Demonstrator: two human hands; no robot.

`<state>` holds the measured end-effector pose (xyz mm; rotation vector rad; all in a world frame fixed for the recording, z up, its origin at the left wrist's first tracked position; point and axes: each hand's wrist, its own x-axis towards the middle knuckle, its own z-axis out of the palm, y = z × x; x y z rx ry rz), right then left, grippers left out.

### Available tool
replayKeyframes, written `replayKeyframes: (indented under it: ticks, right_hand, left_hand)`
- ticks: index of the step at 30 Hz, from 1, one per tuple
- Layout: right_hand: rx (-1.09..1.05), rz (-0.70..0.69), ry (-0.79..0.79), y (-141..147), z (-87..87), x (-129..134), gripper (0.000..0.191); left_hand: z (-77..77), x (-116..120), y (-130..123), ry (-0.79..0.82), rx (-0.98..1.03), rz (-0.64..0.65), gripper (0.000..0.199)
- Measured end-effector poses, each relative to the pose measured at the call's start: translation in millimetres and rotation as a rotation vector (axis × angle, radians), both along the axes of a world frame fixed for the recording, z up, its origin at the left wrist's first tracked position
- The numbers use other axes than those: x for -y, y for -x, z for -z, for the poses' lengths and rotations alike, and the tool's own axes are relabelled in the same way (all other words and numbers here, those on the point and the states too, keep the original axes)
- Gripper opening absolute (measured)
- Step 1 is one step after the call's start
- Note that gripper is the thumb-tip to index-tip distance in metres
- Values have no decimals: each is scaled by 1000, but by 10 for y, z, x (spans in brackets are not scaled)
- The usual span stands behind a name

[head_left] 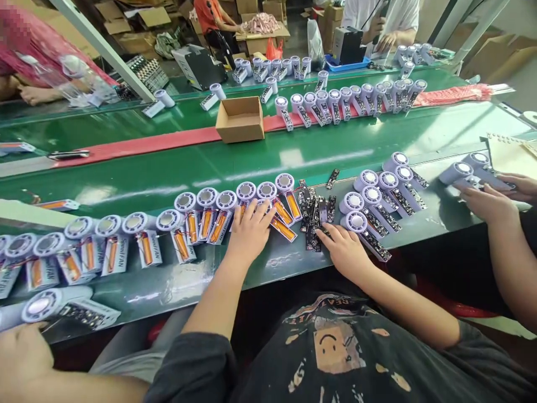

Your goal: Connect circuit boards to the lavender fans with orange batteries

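Note:
My left hand [251, 228] lies palm down over a row of lilac handheld fans, its fingers spread. Its fingertips touch a fan whose open handle [284, 229] shows an orange battery cell; the hand covers part of that fan's round head. My right hand [344, 247] reaches into a heap of black circuit boards [310, 210], fingers stretched out and fingertips on the near boards. Whether a board is between them is hidden. To the left runs the row of fans with orange cells [146, 249]. Right of the heap stand fans with circuit boards on their handles [375, 224].
A cardboard box [240, 124] sits on the red strip [155, 144] beyond the green worktop [176, 170]. More fans [333, 101] line that strip. A co-worker's hands [489, 198] handle fans at the right; another person's hand [25, 347] is at lower left beside a fan [44, 305].

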<state>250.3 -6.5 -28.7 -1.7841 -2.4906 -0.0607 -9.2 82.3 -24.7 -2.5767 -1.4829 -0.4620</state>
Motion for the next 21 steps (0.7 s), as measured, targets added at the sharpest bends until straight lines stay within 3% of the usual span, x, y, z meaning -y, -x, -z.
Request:
replayKeyframes:
  ticks: [3,7,15,21]
  right_hand:
    - [16,45,44,4,73,-95,40]
    - [-60,35,-70,-85,97,-67,25]
    - [-301,-50,-168,-135,155,-96,24]
    - [-426,-241,-235,-247,166,-253,23]
  left_hand:
    - [-14,-70,4,-24,-23,28,29]
    - [-37,98,52,-95,-42,95,17]
    - [-122,757,48,276,40,-15,15]
    - [-138,784,-54,265,39,39,18]
